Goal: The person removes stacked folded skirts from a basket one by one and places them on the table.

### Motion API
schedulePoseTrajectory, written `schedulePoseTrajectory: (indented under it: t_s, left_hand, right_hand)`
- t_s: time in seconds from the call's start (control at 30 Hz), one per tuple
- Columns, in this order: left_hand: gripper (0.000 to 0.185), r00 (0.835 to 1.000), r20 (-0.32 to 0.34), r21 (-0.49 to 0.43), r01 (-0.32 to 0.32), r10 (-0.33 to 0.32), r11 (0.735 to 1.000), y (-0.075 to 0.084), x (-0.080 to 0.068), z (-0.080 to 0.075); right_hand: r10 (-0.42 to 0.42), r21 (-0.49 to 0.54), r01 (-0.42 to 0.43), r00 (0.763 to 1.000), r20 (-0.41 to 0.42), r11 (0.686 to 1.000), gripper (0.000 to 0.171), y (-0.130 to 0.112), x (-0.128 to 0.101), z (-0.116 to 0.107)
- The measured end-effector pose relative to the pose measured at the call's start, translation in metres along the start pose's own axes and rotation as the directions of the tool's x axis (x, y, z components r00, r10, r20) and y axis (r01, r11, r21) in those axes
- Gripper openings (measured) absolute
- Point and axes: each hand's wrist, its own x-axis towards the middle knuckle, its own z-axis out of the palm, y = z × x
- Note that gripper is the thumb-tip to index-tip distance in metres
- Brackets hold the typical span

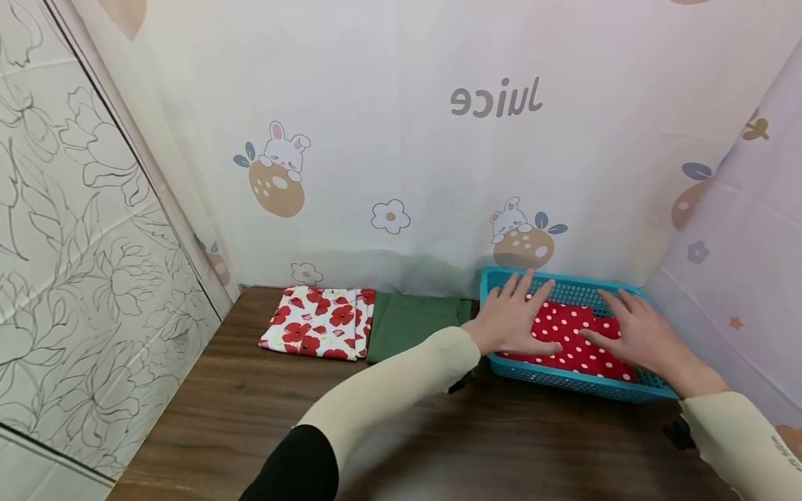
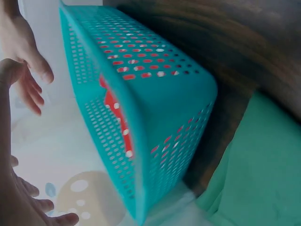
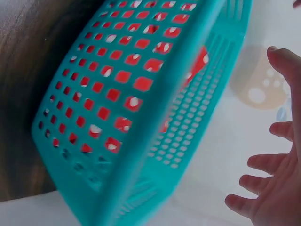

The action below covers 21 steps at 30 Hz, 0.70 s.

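Note:
Red cloth with white dots (image 1: pixel 567 330) lies inside a turquoise plastic basket (image 1: pixel 564 380) at the right of the table. My left hand (image 1: pixel 515 316) hovers over the basket's left part with its fingers spread. Over the right part is my right hand (image 1: pixel 642 334), its fingers also spread. Both wrist views show the left hand (image 2: pixel 28 197) and the right hand (image 3: pixel 277 179) above the rim, apart from the cloth and holding nothing. Left of the basket lies a folded green cloth (image 1: pixel 413 320). Beside that one is a folded white cloth with red flowers (image 1: pixel 319 321).
The dark wooden table (image 1: pixel 250 410) stretches in front of the cloths and basket. Behind it hangs a pale printed curtain (image 1: pixel 388 139), close to the basket's back edge. A white panel with line-drawn flowers (image 1: pixel 88 229) stands at the left.

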Motion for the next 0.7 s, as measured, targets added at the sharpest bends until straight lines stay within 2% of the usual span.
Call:
schedulePoseTrajectory:
  t_s: [0.13, 0.27, 0.4, 0.57, 0.63, 0.7]
  left_hand:
    - [0.12, 0.998, 0.018, -0.027, 0.058, -0.058, 0.998, 0.009, 0.01, 0.021]
    - [0.12, 0.992, 0.033, -0.156, 0.124, -0.12, 0.98, 0.018, 0.018, 0.04]
    - [0.12, 0.98, 0.058, -0.315, 0.199, -0.19, 0.928, 0.023, 0.024, 0.051]
    - [0.118, 0.959, 0.095, -0.41, 0.282, -0.267, 0.867, 0.024, 0.027, 0.058]
    - [0.116, 0.947, 0.118, -0.452, 0.32, -0.3, 0.832, 0.025, 0.027, 0.058]
    - [0.114, 0.928, 0.161, -0.502, 0.37, -0.335, 0.782, 0.027, 0.027, 0.058]
  right_hand:
    - [0.076, 0.12, -0.081, 0.996, 0.048, 0.989, 0.107, 0.012, 0.0, 0.014]
    - [0.181, 0.231, -0.21, 0.973, 0.14, 0.95, 0.112, 0.019, -0.005, 0.027]
    - [0.265, 0.273, -0.321, 0.938, 0.223, 0.907, 0.115, 0.026, -0.01, 0.038]
    - [0.309, 0.272, -0.399, 0.895, 0.321, 0.876, 0.115, 0.03, -0.012, 0.045]
    - [0.316, 0.268, -0.424, 0.876, 0.364, 0.865, 0.117, 0.029, -0.012, 0.045]
    - [0.325, 0.262, -0.446, 0.857, 0.4, 0.856, 0.119, 0.027, -0.011, 0.045]
